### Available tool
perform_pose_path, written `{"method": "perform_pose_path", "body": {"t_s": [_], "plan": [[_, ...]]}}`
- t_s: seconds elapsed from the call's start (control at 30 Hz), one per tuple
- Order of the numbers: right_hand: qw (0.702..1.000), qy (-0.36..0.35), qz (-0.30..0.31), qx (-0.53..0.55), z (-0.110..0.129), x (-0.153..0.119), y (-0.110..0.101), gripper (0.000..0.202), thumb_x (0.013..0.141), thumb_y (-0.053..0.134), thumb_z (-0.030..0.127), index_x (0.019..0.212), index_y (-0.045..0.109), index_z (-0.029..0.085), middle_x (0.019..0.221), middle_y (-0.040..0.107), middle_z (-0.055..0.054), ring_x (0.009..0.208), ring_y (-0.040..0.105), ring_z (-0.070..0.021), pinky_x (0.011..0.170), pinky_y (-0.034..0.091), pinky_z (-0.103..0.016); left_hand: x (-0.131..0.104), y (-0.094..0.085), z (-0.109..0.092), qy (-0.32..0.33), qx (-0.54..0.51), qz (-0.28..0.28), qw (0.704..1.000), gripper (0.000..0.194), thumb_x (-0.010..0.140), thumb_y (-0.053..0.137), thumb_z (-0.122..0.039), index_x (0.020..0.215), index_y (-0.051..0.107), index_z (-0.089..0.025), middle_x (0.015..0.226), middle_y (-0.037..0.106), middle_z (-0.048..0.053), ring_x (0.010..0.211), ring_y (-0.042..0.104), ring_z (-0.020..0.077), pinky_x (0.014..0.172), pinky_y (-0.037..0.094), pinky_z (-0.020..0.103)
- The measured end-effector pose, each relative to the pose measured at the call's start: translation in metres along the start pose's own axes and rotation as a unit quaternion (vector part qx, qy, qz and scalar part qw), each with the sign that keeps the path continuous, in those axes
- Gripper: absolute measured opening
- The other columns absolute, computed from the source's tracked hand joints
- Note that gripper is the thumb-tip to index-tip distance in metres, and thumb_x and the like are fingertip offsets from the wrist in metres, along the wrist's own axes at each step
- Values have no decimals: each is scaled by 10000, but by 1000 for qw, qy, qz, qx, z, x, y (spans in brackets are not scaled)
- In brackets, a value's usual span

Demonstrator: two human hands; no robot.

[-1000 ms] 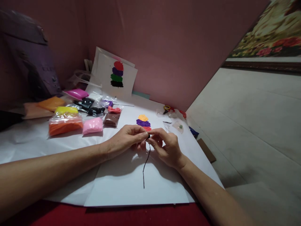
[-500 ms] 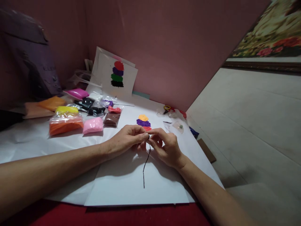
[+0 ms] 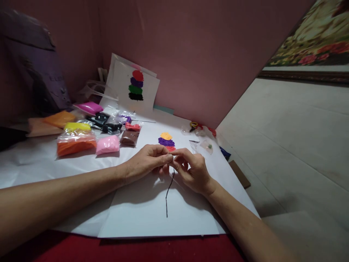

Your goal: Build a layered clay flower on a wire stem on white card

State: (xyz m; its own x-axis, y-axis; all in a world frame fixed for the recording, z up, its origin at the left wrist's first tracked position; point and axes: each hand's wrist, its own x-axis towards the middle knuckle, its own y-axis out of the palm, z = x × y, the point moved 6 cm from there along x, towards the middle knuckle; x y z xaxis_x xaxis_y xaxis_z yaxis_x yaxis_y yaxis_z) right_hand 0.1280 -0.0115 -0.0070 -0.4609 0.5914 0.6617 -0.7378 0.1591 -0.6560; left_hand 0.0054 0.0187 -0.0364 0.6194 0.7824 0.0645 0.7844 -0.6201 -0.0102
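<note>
My left hand (image 3: 152, 158) and my right hand (image 3: 193, 170) meet above a white sheet of paper (image 3: 136, 214). Thumbs and fingertips of both are pinched together around a tiny piece of dark modelling clay, now almost hidden between them. Below the fingers, a thin dark clay strand (image 3: 167, 198) runs down the sheet with a bend in its middle. Just beyond the hands lie textured clay patches on the paper: a yellow-orange one (image 3: 166, 136), a purple one (image 3: 166, 142) and a coral-red one (image 3: 171, 148), the last partly covered by my fingers.
Several bags of coloured clay lie at the left, among them orange (image 3: 76, 146), pink (image 3: 108, 145) and brown (image 3: 129, 138). A finished sheet (image 3: 148, 83) with coloured patches leans on the wall. Scissors (image 3: 193, 125) and a clear wrapper with a green bit (image 3: 207, 146) are at the right.
Hands and strand stay almost in place. The dark clay at my left thumb tip, plain to see before, is now mostly covered by the fingers.
</note>
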Motion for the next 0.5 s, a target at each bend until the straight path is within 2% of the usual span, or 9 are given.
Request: {"method": "perform_pose_path", "body": {"t_s": [0.2, 0.5], "plan": [[1000, -6, -8, -7, 0, 0, 0, 153, 868, 575, 166, 1018, 571, 196, 639, 645, 26, 495, 559, -93, 481, 444, -208, 1, 0, -1, 6, 7, 6, 1000, 310, 835, 583, -449, 789, 584, -142, 616, 606, -3, 534, 484, 95, 542, 345, 230], [1000, 1, 14, -7, -2, -1, 2, 166, 865, 570, 151, 1024, 568, 198, 613, 629, 33, 478, 534, -89, 486, 430, -204, 0, 0, 1, 3, 11, 5, 1000, 306, 832, 588, -450, 779, 568, -149, 604, 594, -15, 537, 483, 93, 544, 336, 227]]}}
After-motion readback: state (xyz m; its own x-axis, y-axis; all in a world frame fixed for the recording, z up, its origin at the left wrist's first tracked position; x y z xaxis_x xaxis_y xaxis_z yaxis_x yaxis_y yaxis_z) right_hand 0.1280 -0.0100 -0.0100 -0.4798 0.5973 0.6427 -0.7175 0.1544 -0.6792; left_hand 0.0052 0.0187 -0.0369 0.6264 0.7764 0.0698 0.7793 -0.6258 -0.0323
